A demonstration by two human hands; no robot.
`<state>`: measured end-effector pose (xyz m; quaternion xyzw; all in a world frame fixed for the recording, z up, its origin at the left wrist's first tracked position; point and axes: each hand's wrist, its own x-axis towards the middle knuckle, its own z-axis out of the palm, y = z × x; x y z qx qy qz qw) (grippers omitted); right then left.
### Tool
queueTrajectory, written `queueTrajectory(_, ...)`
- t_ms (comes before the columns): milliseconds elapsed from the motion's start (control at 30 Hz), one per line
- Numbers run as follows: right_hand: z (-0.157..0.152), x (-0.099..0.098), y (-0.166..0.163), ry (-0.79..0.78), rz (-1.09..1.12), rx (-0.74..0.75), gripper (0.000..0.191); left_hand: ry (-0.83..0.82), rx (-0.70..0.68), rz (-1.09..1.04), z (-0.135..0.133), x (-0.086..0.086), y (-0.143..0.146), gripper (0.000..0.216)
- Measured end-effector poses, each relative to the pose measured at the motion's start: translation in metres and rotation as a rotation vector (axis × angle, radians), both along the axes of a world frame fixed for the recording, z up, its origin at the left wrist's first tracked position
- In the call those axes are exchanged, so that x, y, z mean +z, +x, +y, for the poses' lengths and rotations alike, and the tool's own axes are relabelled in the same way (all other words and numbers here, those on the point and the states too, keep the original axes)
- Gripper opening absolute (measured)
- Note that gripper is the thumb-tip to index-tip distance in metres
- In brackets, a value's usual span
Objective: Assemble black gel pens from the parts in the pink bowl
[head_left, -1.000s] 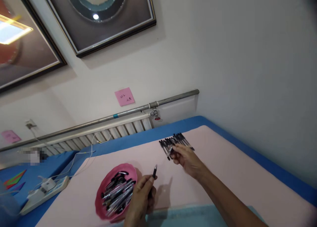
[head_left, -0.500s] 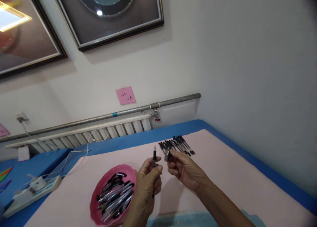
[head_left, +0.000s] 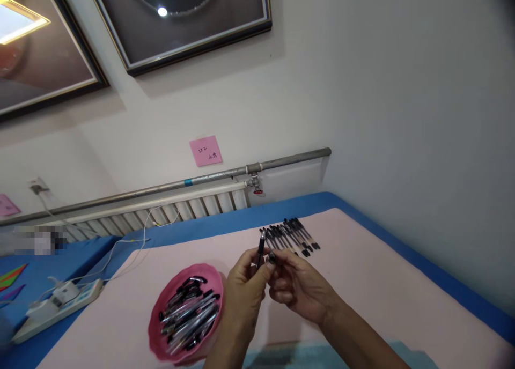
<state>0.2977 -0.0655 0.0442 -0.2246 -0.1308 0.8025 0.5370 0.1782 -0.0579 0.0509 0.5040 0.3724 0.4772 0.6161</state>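
Note:
My left hand (head_left: pixel 246 288) is closed round a pen (head_left: pixel 261 245) with a black grip, its metallic tip pointing up. Close against it, my right hand (head_left: pixel 300 283) pinches a small dark pen part (head_left: pixel 271 258) with a shiny end; whether it is a cap I cannot tell. The two hands meet at the fingertips. Just beyond them, a row of black-ended pens (head_left: pixel 293 234) lies side by side on the pink cloth. Left of my left hand is a pink scalloped bowl (head_left: pixel 155 331) with several clear pen barrels (head_left: pixel 189 318) and black pieces in it.
The pink sheet (head_left: pixel 362 283) covers most of the blue table (head_left: pixel 306 201). A power strip (head_left: pixel 76 310) with white plugs and cables is on the left. A radiator (head_left: pixel 201 204) and pipe (head_left: pixel 293 159) run along the wall. Teal fabric (head_left: pixel 341 356) lies at the near edge.
My hands have come together. The pen in my left hand has tilted and moved right, and the small part in my right hand has dropped lower, close beside it.

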Motion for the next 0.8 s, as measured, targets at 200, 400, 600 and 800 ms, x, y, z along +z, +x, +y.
queueTrajectory(200,-0.003,0.001,-0.001,0.031,0.029,0.06,0.011,0.117,0.031,0.05,-0.009,0.006,-0.002,0.024)
queueTrajectory(400,-0.004,-0.003,0.005,0.168,0.102,0.179,0.016,0.116,0.043,0.053,-0.023,0.011,0.0,0.03)
queueTrajectory(600,-0.008,0.005,0.016,0.288,0.044,0.204,0.022,-0.088,0.01,-0.057,-0.032,0.012,0.003,0.03)
queueTrajectory(800,-0.011,0.007,0.016,0.402,-0.058,0.167,0.023,-0.141,-0.024,-0.122,-0.04,0.02,0.005,0.035)
